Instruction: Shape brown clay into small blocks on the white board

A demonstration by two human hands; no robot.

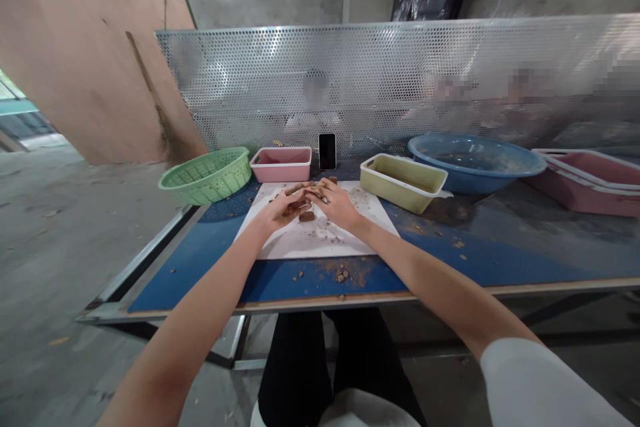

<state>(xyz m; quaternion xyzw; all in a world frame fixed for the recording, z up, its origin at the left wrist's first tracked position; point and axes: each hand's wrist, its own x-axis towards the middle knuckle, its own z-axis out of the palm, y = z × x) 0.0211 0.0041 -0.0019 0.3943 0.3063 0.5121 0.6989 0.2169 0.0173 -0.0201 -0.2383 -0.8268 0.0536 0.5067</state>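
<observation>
My left hand (pixel 284 208) and my right hand (pixel 335 203) meet over a white sheet (pixel 330 240), their curled fingers touching and smeared with brown clay. Whatever lies between the fingertips is hidden or too small to name. Just beneath them a small reddish-brown clay block (pixel 307 216) rests on the sheet. Another brown lump (pixel 333 180) shows partly behind my right hand. Crumbs are scattered over the sheet around both hands.
Behind the sheet stand a green basket (pixel 210 177), a pink bin (pixel 281 173), an upright phone (pixel 327 151), a yellow-green bin (pixel 395 188) and a blue basin (pixel 450 170). Pink bins (pixel 580 197) are far right. Clay bits (pixel 342 274) lie near the blue table's front edge.
</observation>
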